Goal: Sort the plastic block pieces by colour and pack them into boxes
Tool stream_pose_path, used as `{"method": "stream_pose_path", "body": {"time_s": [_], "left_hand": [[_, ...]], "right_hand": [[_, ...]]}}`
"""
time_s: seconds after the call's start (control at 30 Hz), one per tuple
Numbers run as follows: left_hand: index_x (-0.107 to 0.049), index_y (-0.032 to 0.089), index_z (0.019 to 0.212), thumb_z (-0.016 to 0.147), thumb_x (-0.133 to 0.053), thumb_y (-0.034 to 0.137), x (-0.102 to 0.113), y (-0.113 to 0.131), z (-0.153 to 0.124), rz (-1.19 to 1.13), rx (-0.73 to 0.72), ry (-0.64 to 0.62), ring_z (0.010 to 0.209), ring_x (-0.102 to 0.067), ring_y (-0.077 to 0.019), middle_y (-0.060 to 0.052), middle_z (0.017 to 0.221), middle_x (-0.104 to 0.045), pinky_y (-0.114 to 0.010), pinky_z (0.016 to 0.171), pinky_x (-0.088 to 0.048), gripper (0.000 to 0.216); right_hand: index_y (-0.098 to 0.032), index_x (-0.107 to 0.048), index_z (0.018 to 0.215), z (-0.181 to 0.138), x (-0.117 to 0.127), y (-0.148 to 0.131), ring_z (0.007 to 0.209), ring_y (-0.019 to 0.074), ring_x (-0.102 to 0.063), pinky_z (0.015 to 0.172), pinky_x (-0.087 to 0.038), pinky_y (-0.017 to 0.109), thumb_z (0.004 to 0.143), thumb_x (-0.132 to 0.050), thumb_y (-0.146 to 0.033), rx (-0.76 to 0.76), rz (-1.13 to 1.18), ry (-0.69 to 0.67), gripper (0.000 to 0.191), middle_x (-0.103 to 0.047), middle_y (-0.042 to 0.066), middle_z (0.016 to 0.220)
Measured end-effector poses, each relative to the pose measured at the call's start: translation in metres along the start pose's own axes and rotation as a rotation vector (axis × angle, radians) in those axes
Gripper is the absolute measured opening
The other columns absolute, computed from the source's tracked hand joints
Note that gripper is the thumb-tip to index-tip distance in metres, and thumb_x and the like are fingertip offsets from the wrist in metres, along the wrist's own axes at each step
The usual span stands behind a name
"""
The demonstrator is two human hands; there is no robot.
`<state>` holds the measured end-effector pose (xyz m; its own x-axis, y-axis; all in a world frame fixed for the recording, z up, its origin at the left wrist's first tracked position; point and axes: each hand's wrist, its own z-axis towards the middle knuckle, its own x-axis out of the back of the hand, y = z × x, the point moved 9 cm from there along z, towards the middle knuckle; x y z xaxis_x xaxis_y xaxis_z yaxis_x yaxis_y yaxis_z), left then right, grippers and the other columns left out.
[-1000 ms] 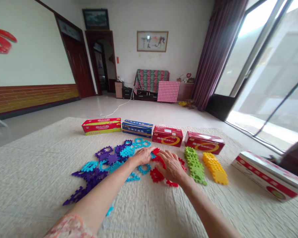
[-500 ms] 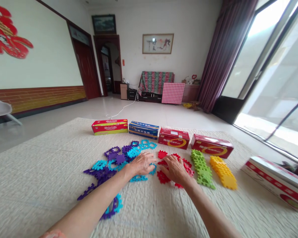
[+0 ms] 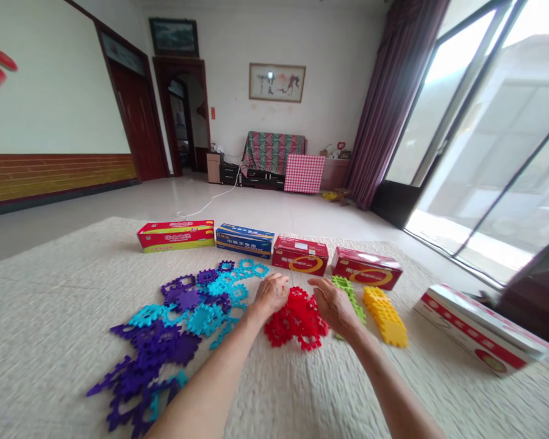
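Note:
A heap of red interlocking plastic pieces lies on the quilted mat between my hands. Against its upper left edge is my left hand, its fingers bent but not closed on a piece that I can see. My right hand is at the heap's right side, fingers pointing left and apart, partly covering a row of green pieces. Farther right lies an overlapping row of yellow pieces. To the left spread light-blue pieces and purple pieces, mixed together; my left forearm hides some.
Along the far side of the mat stand a red and yellow box, a blue box and two dark red boxes. A white and red box is at the right. Behind are a tiled floor and a low cabinet.
My left hand has moved from the light-blue pieces to the red ones. The red pieces are drawn into a tighter heap. My right hand has shifted toward the green row. The view has turned right.

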<state>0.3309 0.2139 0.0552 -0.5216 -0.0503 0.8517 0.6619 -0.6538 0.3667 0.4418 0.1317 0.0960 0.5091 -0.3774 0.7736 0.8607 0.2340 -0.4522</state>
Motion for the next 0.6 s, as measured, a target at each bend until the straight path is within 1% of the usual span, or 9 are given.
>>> {"method": "stream_pose_path", "body": {"time_s": [0.07, 0.13, 0.2, 0.3, 0.43, 0.53, 0.6], "left_hand": [[-0.067, 0.019, 0.099, 0.088, -0.043, 0.021, -0.017, -0.003, 0.005, -0.009, 0.028, -0.013, 0.101, -0.06, -0.0176, -0.006, 0.099, -0.068, -0.032, 0.094, -0.045, 0.027], [-0.068, 0.02, 0.098, 0.089, -0.043, 0.023, -0.027, -0.006, 0.007, -0.012, 0.016, -0.028, 0.1, -0.06, -0.018, -0.006, 0.099, -0.069, -0.033, 0.094, -0.044, 0.027], [-0.069, 0.02, 0.096, 0.087, -0.044, 0.019, -0.03, -0.011, 0.008, -0.016, 0.004, -0.027, 0.1, -0.06, -0.0178, -0.005, 0.099, -0.07, -0.033, 0.094, -0.044, 0.027], [-0.071, 0.021, 0.094, 0.084, -0.046, 0.014, -0.028, -0.016, 0.008, -0.034, -0.001, -0.014, 0.098, -0.061, -0.0168, -0.004, 0.097, -0.071, -0.031, 0.095, -0.043, 0.028], [-0.072, 0.024, 0.094, 0.083, -0.048, 0.019, -0.021, -0.019, 0.006, -0.048, 0.051, -0.04, 0.095, -0.063, -0.0171, -0.003, 0.095, -0.072, -0.029, 0.09, -0.046, 0.027], [-0.074, 0.025, 0.09, 0.081, -0.05, 0.02, -0.014, -0.014, 0.004, -0.067, 0.047, -0.122, 0.091, -0.064, -0.0176, -0.003, 0.095, -0.073, -0.028, 0.084, -0.047, 0.026], [-0.075, 0.025, 0.087, 0.078, -0.051, 0.02, -0.012, -0.011, 0.002, -0.106, 0.033, -0.189, 0.087, -0.064, -0.0169, -0.002, 0.091, -0.074, -0.025, 0.079, -0.046, 0.026]], "right_hand": [[-0.017, -0.059, 0.108, 0.005, -0.013, 0.002, 0.102, 0.0181, -0.06, 0.09, -0.042, 0.03, 0.086, -0.034, -0.014, 0.002, -0.052, -0.094, 0.033, -0.064, 0.011, 0.113], [-0.019, -0.058, 0.109, 0.009, -0.034, 0.003, 0.106, 0.0188, -0.057, 0.091, -0.04, 0.032, 0.087, -0.035, -0.014, -0.013, -0.127, -0.198, 0.032, -0.062, 0.01, 0.115], [-0.021, -0.058, 0.106, 0.012, -0.052, 0.006, 0.107, 0.0215, -0.055, 0.089, -0.039, 0.037, 0.089, -0.037, -0.019, -0.051, -0.185, -0.263, 0.028, -0.062, 0.009, 0.113], [-0.022, -0.058, 0.105, 0.013, -0.067, 0.011, 0.109, 0.0248, -0.052, 0.085, -0.039, 0.041, 0.091, -0.037, -0.026, -0.104, -0.207, -0.293, 0.026, -0.06, 0.009, 0.114], [-0.024, -0.057, 0.108, 0.006, -0.07, 0.01, 0.106, 0.0225, -0.052, 0.083, -0.039, 0.038, 0.092, -0.036, -0.027, -0.125, -0.233, -0.347, 0.027, -0.057, 0.009, 0.115], [-0.022, -0.059, 0.104, -0.003, -0.066, -0.002, 0.099, 0.0192, -0.056, 0.083, -0.04, 0.033, 0.092, -0.037, -0.023, -0.095, -0.237, -0.385, 0.026, -0.059, 0.008, 0.111], [-0.021, -0.061, 0.098, -0.009, -0.062, -0.012, 0.095, 0.0177, -0.058, 0.083, -0.041, 0.03, 0.092, -0.038, -0.021, -0.068, -0.23, -0.402, 0.024, -0.061, 0.007, 0.105]]}}
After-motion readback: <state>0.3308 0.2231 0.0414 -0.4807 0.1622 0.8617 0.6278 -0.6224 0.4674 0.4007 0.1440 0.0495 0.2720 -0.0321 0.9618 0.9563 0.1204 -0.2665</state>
